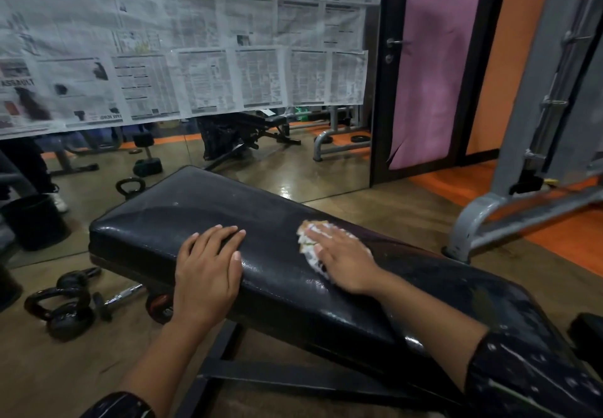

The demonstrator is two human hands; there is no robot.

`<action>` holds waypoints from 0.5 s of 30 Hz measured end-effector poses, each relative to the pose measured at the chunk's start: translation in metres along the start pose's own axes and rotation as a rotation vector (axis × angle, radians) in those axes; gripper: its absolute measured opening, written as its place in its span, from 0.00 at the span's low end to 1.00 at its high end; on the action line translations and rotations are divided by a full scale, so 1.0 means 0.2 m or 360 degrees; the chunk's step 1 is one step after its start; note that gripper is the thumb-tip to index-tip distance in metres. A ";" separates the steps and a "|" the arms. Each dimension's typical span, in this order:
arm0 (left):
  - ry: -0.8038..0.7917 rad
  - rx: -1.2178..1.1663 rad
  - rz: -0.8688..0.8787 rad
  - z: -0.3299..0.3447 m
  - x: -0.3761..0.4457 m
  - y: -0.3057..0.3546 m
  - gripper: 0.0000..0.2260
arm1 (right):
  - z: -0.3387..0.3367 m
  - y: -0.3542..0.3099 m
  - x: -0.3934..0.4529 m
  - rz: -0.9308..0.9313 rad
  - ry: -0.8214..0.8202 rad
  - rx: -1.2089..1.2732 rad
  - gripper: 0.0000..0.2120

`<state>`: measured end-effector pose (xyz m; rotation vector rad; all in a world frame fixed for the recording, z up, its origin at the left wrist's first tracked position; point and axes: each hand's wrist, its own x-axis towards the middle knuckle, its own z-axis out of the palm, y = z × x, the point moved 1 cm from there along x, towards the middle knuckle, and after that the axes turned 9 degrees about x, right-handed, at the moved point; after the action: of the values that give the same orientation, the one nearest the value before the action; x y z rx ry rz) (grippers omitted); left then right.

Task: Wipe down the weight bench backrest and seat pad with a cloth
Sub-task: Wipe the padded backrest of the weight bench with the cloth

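the right hand (339,257) lies flat with straight fingers on a small patterned cloth (309,242), pressing it against the top of the black pad (169,218) of the weight bench; the cloth shows only at the fingertips and along the thumb side of the hand, the rest hidden beneath the palm. the left hand (208,267) rests beside it on the same pad, well apart from the cloth, fingers straight and spread, palm down on the near edge of the padding, thumb laid along the surface, holding nothing. both forearms reach in from the bottom, each ending in a dark glossy sleeve (522,381).

the pad glistens around and between the hands, with shiny streaks on its near side. under the left forearm the bench's dark metal frame (228,372) runs down to the brown floor (375,208).

left of the left hand, on the floor, lie black kettlebells (62,303) and a dumbbell (124,297) with a chrome handle, just beside one another. beyond the hands stands a wall mirror (261,163), its upper part covered with sheets of newspaper (195,58); its lower strip reflects benches and weights. right of the right hand stands a grey machine frame (522,208), and beyond that a dark-framed door (388,91) with a pink curtain (434,68) against an orange wall.
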<state>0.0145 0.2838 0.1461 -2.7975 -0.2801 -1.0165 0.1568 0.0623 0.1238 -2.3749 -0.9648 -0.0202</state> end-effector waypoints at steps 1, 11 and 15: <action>-0.0009 0.0002 -0.0006 0.00 0.00 0.00 0.21 | -0.01 0.03 0.05 0.0147 0.0017 0.0009 0.25; -0.0020 0.0026 0.0002 0.00 0.00 0.00 0.20 | 0.05 -0.17 0.01 -0.0092 -0.0122 0.0027 0.26; -0.0018 0.0012 0.0000 0.00 0.00 0.00 0.20 | -0.01 0.11 0.10 0.0163 -0.0042 -0.0020 0.29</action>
<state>0.0149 0.2843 0.1463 -2.7976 -0.2845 -0.9976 0.1849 0.0615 0.1188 -2.4388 -0.8566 0.0444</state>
